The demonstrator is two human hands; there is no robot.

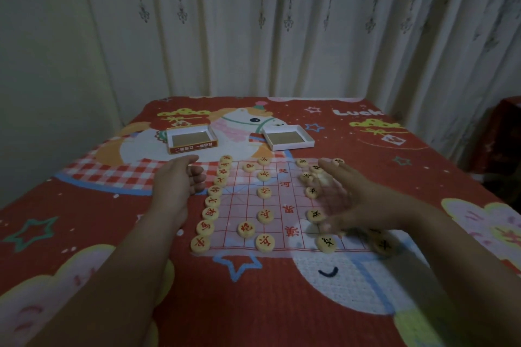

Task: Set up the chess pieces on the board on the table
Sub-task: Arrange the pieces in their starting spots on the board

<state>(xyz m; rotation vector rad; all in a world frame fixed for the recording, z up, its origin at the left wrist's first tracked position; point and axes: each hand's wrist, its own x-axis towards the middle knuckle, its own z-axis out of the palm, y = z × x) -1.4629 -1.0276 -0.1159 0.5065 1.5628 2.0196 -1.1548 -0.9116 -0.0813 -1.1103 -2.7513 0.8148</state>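
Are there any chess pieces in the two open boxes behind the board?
No, the orange box and white box both show bare brown bottoms.

One board (282, 205), two box halves (192, 139), two hands (176, 180)

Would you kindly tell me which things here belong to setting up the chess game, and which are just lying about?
Part of the job:
board
red pieces
black pieces
left hand
right hand

Lying about:
box with red sides
white box
tablecloth
curtain
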